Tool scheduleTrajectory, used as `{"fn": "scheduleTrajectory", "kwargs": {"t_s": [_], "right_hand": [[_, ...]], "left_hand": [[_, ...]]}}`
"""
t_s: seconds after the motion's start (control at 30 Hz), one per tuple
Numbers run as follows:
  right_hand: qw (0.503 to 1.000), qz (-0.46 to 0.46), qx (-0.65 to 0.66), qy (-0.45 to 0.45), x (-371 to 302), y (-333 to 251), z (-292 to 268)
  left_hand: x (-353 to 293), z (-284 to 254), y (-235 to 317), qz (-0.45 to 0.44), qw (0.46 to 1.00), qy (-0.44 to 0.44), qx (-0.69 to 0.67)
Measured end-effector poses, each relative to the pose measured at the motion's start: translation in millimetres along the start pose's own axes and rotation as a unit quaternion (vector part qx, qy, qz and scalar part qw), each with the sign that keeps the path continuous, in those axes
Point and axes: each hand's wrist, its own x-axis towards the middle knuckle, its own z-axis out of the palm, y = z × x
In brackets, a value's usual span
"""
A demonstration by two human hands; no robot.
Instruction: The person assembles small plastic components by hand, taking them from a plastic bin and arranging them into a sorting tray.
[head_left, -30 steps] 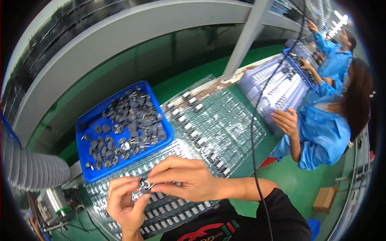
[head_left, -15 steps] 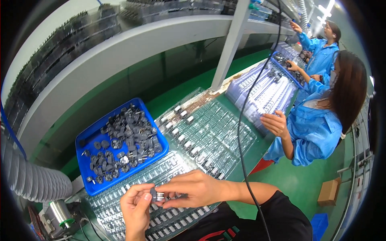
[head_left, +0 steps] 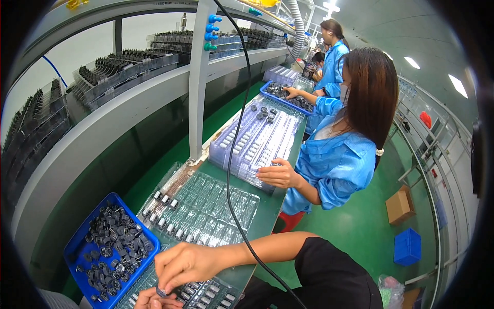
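At the lower edge, my left hand (head_left: 153, 299) is closed, with a small dark grey component (head_left: 161, 292) at its fingertips; the frame cuts off part of this hand. From above, my right hand (head_left: 189, 263) pinches down on the same component, its fingers bent and partly covering it. Beneath and beside the hands lies a clear blister tray (head_left: 232, 289) with rows of white-and-dark cylindrical parts. Left of them sits a blue plastic tray (head_left: 153, 251) holding many loose dark grey components (head_left: 114, 239).
Farther along the green bench lies another clear blister tray (head_left: 221, 203), partly filled. Beyond it, a person in a blue smock (head_left: 334, 159) works at stacked clear trays (head_left: 218, 149). A black cable (head_left: 230, 180) hangs across my right forearm. A grey post (head_left: 198, 92) rises behind the bench.
My view has swung right and up, so the bench and blue tray appear farther left and lower. My right hand now comes down onto the component from above; both hands still hold it.
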Motion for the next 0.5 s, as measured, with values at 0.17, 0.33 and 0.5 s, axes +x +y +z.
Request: {"fn": "scheduleTrajectory", "kwargs": {"t_s": [0.17,0.33,0.5], "right_hand": [[0.993,0.055,-0.084,0.069,7,6,-46],[0.910,0.088,-0.401,0.060,0,26,-112],[0.860,0.151,-0.487,0.023,-20,41,-132]], "left_hand": [[-3,8,8,0.001,0.991,0.005,0.136],[-3,10,15,-0.006,0.947,-0.021,0.320],[3,23,12,0.117,0.936,-0.010,0.333]]}}
